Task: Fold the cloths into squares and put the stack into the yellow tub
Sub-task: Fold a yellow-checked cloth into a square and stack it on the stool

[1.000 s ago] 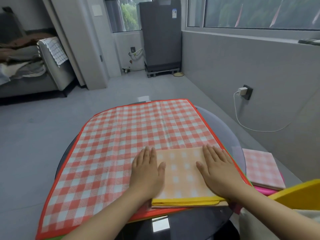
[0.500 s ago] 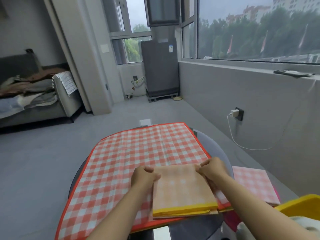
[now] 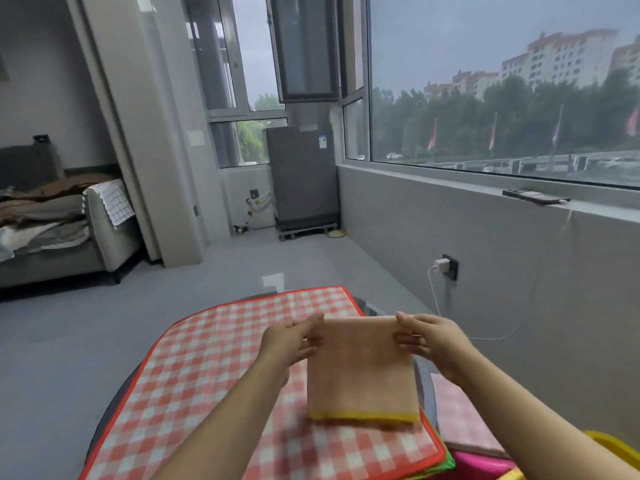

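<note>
Both hands, left hand (image 3: 291, 341) and right hand (image 3: 433, 344), are pinching the folded orange checked cloth (image 3: 360, 368) by its 12 o'clock corners; the red checked cloth (image 3: 214, 375) is lying unfolded, and the yellow plastic tub (image 3: 613, 448) at 4 o'clock is awaiting the stack.

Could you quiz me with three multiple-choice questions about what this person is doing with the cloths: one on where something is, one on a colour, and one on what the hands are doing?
1. Where does the folded pink checked cloth lie?
A. To the right of the table, near the yellow tub
B. On the sofa
C. On the window sill

2. What colour is the hem of the folded orange cloth being held?
A. Blue
B. Yellow
C. Black

3. What are the two hands doing?
A. Both lie flat on the table
B. Only one touches the cloth
C. Each pinches a far corner of the cloth

Answers:
1. A: it shows at the lower right, just beyond the yellow tub.
2. B: a yellow band runs along its near edge.
3. C: the left hand and the right hand grip its two far corners, above the red checked cloth.
</note>
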A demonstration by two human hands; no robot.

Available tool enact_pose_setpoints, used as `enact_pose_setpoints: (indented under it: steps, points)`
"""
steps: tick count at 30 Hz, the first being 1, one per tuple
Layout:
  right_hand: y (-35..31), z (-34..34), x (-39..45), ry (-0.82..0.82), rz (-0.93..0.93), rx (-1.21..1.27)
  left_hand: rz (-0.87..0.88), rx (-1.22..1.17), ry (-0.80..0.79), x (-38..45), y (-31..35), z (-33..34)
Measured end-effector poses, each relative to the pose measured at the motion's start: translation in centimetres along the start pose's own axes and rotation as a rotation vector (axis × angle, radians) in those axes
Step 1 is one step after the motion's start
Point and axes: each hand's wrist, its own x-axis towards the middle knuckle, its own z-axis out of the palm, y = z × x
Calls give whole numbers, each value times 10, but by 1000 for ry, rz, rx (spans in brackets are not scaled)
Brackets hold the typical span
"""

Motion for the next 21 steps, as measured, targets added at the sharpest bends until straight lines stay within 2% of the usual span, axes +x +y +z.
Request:
enact_pose_setpoints:
  steps: [7, 13, 21]
  points:
    - [-28, -62, 10, 128, -71, 91, 68, -75, -35, 4, 20, 76]
    - [-19, -127, 20, 265, -153, 4, 180, 133, -66, 12, -6, 149]
    - [11, -204, 28, 421, -111, -22, 73, 61, -20, 23, -57, 241]
